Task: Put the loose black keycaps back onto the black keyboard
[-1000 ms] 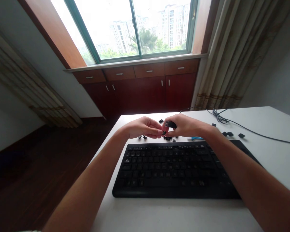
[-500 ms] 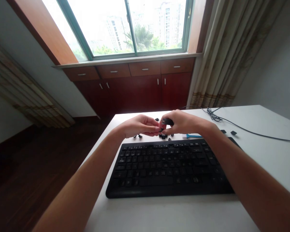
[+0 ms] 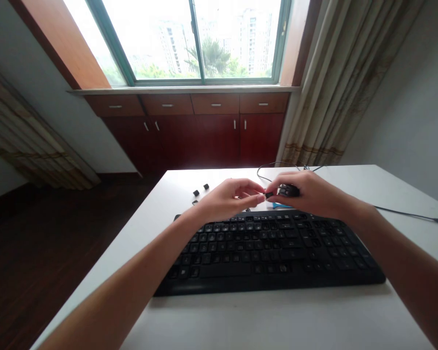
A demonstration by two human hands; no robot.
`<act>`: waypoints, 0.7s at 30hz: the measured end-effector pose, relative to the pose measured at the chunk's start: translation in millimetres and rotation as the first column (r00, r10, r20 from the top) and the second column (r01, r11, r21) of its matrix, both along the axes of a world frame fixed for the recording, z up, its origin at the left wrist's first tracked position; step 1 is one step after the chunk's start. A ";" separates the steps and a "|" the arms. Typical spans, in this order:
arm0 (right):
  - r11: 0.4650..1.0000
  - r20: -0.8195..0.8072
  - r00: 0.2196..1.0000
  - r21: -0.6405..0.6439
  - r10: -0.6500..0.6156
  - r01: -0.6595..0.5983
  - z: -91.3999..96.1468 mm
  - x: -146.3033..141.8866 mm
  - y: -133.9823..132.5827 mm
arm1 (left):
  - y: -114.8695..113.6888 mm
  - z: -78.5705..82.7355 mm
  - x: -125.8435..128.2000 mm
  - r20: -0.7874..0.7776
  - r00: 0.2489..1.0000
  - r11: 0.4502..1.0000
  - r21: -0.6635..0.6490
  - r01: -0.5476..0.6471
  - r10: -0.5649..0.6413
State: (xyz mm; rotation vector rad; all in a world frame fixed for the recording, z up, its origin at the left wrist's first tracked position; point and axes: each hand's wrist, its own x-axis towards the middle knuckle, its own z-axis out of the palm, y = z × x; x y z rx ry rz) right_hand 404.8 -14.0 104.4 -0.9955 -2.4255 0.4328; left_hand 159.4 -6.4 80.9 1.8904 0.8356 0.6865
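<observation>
A small black keycap (image 3: 269, 195) and a chunkier dark piece (image 3: 286, 191) sit just above the far edge of the black keyboard (image 3: 270, 253). The right hand (image 3: 314, 194) is curled closed, gripping the dark piece. The left hand (image 3: 231, 198) is half closed, its fingertips (image 3: 259, 198) just beside the keycap; whether they grip it, I cannot tell. Beyond the keyboard lie loose keycaps (image 3: 200, 189), a blue plastic tool (image 3: 279, 205) and a black cable (image 3: 273, 167).

Black keyboard (image 3: 270, 257) on a white table (image 3: 277, 321)
</observation>
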 end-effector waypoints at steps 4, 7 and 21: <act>0.994 -0.037 0.994 0.024 -0.106 0.107 -29.8 55.6 -6.4 | -37.0 -0.8 12.8 -0.198 0.979 0.948 0.319 0.022 0.044; 0.983 -0.040 0.982 -0.007 -0.186 0.186 -49.5 83.0 -10.6 | -69.1 -11.4 12.7 -0.285 0.958 0.814 0.561 0.149 0.021; 0.994 0.029 0.997 -0.078 -0.071 0.073 -57.2 91.0 -22.3 | -115.2 -34.9 8.7 -0.334 0.940 0.447 0.852 0.273 0.062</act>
